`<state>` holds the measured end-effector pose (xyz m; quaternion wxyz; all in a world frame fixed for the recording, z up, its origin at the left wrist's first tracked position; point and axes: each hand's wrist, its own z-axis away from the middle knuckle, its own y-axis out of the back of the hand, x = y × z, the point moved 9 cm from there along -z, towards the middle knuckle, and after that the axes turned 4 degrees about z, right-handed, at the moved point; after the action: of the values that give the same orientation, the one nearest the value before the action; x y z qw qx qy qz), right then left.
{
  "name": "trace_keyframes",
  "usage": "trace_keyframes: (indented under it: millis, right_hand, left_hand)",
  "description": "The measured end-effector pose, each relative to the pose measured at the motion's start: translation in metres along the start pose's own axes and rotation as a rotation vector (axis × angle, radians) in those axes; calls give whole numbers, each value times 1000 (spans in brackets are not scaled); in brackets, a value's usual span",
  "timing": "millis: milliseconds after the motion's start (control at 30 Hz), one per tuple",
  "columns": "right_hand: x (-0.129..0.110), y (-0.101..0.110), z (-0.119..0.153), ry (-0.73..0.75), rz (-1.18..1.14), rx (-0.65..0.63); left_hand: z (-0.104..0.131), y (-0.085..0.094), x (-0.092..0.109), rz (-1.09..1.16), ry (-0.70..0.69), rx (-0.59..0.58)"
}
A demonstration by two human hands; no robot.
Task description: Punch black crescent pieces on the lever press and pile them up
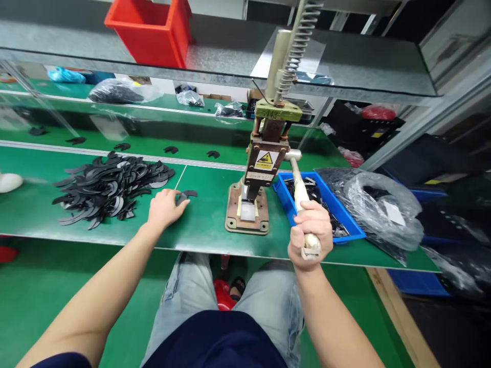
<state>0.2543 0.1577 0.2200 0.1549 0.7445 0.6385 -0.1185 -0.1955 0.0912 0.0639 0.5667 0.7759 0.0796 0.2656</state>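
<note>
My right hand (311, 232) is wrapped around the pale, tape-covered lever handle (300, 191) of a hand press (264, 158). The press stands on a brown base plate (232, 214), with a light metal block (248, 209) under its ram. My left hand (168, 207) rests low over the bench, its fingers closed on a small dark curved plastic piece (187, 194) that shows partly past the fingertips. Left of that hand lies a big heap of black curved pieces (111, 186).
Just right of the press sits a blue tray (341, 217) of small dark parts, then clear plastic bags (383, 204). Several black pieces (171, 150) lie spaced along the green strip behind. A red bin (153, 30) stands on the shelf above; the press column rises past its edge.
</note>
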Motion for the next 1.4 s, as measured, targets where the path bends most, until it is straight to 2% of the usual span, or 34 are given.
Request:
trace_keyframes:
  millis: [33,100,233,333,433,500,600,700,833,900,1033,1200,1300,1400]
  right_hand:
    - [0,0,0,-4,0,12]
    - [0,0,1,-6,-1,24]
    - [-1,-1,1,3,-13,11]
    - [-2,-1,1,-6,-6,0]
    - [-3,-1,1,-11,-6,8]
    - [-5,-1,2,-8,-12,17]
    - [-4,-1,2,-24,-7,10]
    - [-3,-1,4,-37,-9,-10]
    - [-3,0,5,-30,-14,-19]
    - [-3,-1,6,-30,-26,-14]
    - [-3,-1,6,-23,-56,10]
    - [-2,-1,7,-34,-30,-2]
    - [-1,-2,8,-26,19,-25]
    - [-2,-1,8,-14,17,-17]
  left_hand:
    - [1,-2,-16,-20,53,-25]
    - [5,-8,-34,-13,105,-78]
    - [12,-17,-31,134,121,-141]
    - [14,-16,-11,265,53,-171]
    - [11,-11,27,337,-161,-176]
    - [12,-16,51,394,-239,-201]
    - [15,-38,80,551,-178,-258]
    - [18,-59,102,763,-102,-255]
    - [9,-69,106,992,32,-216]
    - [0,-69,109,1053,73,-259]
    - [-12,-68,143,1067,34,-426]
    - [-14,-79,190,997,7,-592]
    - [-16,-86,204,1003,18,-669]
    - [-19,-88,208,1011,46,-713]
